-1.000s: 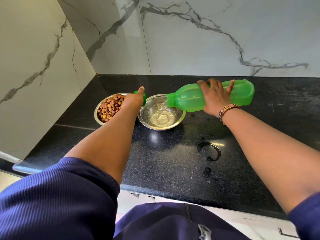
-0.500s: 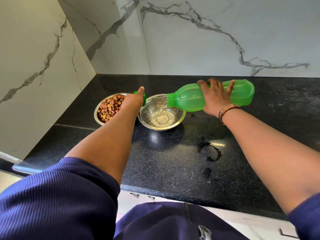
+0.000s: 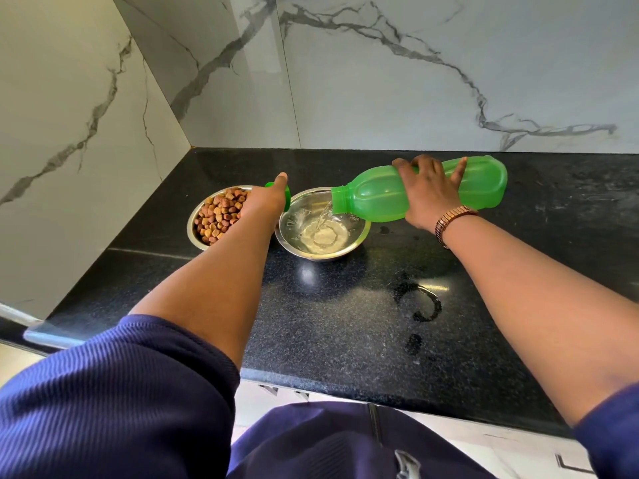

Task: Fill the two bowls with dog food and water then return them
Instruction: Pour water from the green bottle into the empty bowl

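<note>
**Right hand tips bottle, water running into 2nd bowl**

Right hand (image 3: 427, 198) is curled over the green bottle (image 3: 422, 193), fingers wrapped across the top of its body, thumb on the far side toward the base. I've got the bottle lying near horizontal, neck pointing left and slightly down, mouth just over the right rim of the water bowl (image 3: 323, 233). Thin stream of water (image 3: 323, 219) drops from the mouth into the bowl; shallow pool w/ ripples at the bottom, well below the rim. Metal-link watch (image 3: 453, 223) on that wrist.

Left hand (image 3: 264, 202) is out over the gap btwn the two bowls, holding the green cap (image 3: 285, 202); cap edge shows at the right side of the hand and a bit at the top by the thumb. Exact finger grip I can't tell, palm faces away from me.

Food bowl (image 3: 198, 233), steel, sits left of the water bowl, the two just beside each other, maybe touching, hidden by my wrist. It's filled w/ brown kibble (image 3: 219, 216), heaped near the rim. Both bowls stand on the black speckled table (image 3: 328, 323), toward the back-left corner by the marble wall (image 3: 415, 81).

Wet ring mark (image 3: 423, 304) and a small drop nearer me on the table, right of centre, well apart from the bowls. Navy sleeves pushed up on both arms.
</note>
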